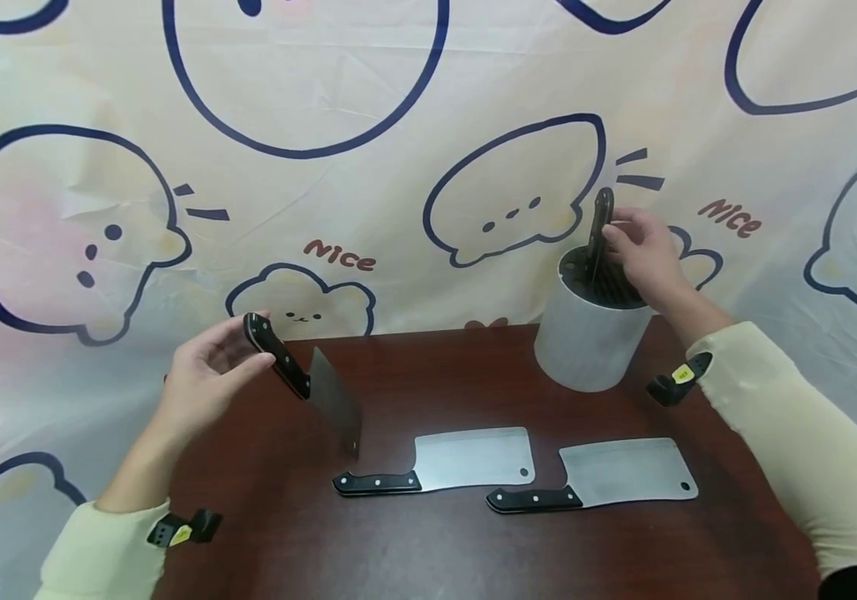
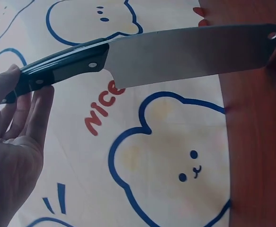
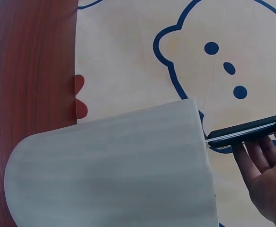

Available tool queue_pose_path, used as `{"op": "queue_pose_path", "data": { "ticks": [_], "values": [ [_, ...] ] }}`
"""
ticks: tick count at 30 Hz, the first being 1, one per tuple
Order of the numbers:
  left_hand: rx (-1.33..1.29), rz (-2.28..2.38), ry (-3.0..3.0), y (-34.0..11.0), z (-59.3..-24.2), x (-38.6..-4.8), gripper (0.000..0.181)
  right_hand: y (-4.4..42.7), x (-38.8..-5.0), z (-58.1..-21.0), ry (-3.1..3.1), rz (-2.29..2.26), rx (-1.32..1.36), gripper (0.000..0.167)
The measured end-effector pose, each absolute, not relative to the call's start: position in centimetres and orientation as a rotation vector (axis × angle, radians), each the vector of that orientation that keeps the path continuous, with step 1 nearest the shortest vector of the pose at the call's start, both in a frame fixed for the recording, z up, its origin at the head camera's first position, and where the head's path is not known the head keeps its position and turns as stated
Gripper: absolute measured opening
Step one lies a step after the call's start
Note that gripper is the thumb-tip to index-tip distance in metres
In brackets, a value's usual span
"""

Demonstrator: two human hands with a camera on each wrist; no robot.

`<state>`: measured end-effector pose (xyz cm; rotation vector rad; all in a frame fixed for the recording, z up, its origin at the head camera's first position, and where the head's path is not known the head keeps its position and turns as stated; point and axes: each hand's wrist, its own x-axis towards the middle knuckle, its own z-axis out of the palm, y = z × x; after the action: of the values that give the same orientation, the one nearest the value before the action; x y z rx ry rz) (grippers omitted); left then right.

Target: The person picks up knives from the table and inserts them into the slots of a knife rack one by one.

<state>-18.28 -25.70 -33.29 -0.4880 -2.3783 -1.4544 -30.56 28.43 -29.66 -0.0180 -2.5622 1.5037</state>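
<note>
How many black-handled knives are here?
4: the raised cleaver in the left hand, a middle cleaver and rightmost cleaver on the table, and a knife sticking up from the holder, in the right hand. More could be hidden inside.

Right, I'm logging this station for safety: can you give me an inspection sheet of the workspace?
Surface: dark reddish-brown wood-grain table.
Job's things: broad steel cleaver with black riveted handle, lying flat; matching steel cleaver to its right; third black-handled steel cleaver, held; black-handled knife in a white cylindrical holder, blade mostly hidden.
Clutter: nothing seen.
Hands: left hand pinches the third cleaver's handle; right hand pinches the knife's.
Cables: nothing seen.
Surroundings: cream cartoon-print cloth behind the table.
</note>
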Motion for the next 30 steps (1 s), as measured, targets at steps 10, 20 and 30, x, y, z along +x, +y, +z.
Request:
{"op": "queue_pose_path", "data": {
  "ticks": [10, 20, 30],
  "values": [
    [-0.557, -1.453, -2.352, -24.6, -31.4, -18.8, 0.053, 28.6, -30.9, -30.2, -2.561, 1.485, -0.043, 0.057],
    [-0.585, -1.415, -2.442, -23.6, -30.1, -19.1, 0.051, 28.5, -31.1, -30.2, -2.59, 1.497, -0.056, 0.055],
    [-0.603, -1.335, -2.509, -22.0, -28.5, -19.8, 0.046, 28.5, -31.0, -29.9, -2.654, 1.446, -0.035, 0.06]
  ]
}}
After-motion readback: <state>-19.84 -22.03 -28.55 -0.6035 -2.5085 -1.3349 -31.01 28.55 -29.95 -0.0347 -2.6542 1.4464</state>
